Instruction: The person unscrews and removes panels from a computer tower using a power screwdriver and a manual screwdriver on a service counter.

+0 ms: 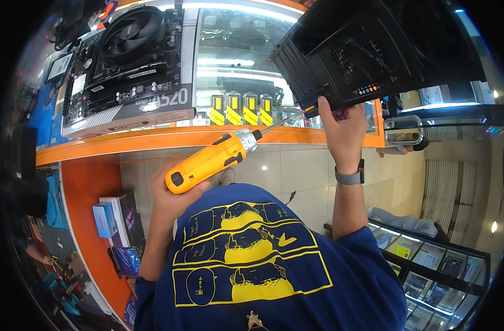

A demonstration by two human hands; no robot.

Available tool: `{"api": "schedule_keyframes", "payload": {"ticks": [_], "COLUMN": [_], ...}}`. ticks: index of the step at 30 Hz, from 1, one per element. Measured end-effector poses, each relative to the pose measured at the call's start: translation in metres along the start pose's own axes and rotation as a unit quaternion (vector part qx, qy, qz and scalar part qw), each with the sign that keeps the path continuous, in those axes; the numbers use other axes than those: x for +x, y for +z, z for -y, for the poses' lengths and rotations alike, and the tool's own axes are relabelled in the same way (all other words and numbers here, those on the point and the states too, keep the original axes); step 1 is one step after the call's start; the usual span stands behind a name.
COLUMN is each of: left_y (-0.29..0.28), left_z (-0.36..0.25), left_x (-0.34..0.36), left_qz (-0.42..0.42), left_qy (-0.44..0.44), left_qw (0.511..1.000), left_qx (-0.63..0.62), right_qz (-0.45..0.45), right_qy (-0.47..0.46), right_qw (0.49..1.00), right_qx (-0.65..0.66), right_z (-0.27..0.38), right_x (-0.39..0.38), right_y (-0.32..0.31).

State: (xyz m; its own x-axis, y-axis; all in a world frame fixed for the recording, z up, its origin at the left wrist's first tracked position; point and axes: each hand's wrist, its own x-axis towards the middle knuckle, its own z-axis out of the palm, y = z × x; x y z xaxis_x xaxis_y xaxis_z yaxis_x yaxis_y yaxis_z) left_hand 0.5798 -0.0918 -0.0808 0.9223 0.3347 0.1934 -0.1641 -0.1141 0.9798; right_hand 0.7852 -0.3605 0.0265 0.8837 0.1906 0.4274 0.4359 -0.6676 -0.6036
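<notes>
In my left hand (168, 203) is a yellow cordless screwdriver (208, 164), held by its body with the fingers wrapped beneath it. Its long thin bit (288, 118) points up and to the right, reaching the lower edge of a black computer case (318, 60). There, my right hand (344, 129) is closed on the case's edge, thumb on top and fingers partly hidden behind. The thumb lies close beside the bit's tip; whether a screw sits there is too small to tell. The case lies tilted on the counter.
A motherboard (89, 88) with a black fan cooler (131, 34) lies on its box (169, 113) at the left. The glass counter (224, 66) has an orange edge (208, 138) and packaged items inside. Shelves (83, 193) stand at left, a display case (434, 265) at lower right.
</notes>
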Motion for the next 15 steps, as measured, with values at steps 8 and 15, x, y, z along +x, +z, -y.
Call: {"api": "schedule_keyframes", "payload": {"ticks": [8,15], "left_y": [0.0051,0.0036], "left_z": [-0.0007,-0.0029], "left_x": [-0.0004,0.0017], "left_qz": [-0.004,0.0], "left_qy": [-0.019,-0.077], "left_qw": [0.999,0.993], "left_qx": [-0.027,-0.088], "right_qz": [0.031,0.046], "right_qy": [0.001,0.005], "right_qw": [1.0,0.999], "right_qx": [0.002,-0.003], "right_z": [-0.0021,-0.0022], "right_x": [0.0043,0.006], "right_y": [-0.0051,-0.0062]}}
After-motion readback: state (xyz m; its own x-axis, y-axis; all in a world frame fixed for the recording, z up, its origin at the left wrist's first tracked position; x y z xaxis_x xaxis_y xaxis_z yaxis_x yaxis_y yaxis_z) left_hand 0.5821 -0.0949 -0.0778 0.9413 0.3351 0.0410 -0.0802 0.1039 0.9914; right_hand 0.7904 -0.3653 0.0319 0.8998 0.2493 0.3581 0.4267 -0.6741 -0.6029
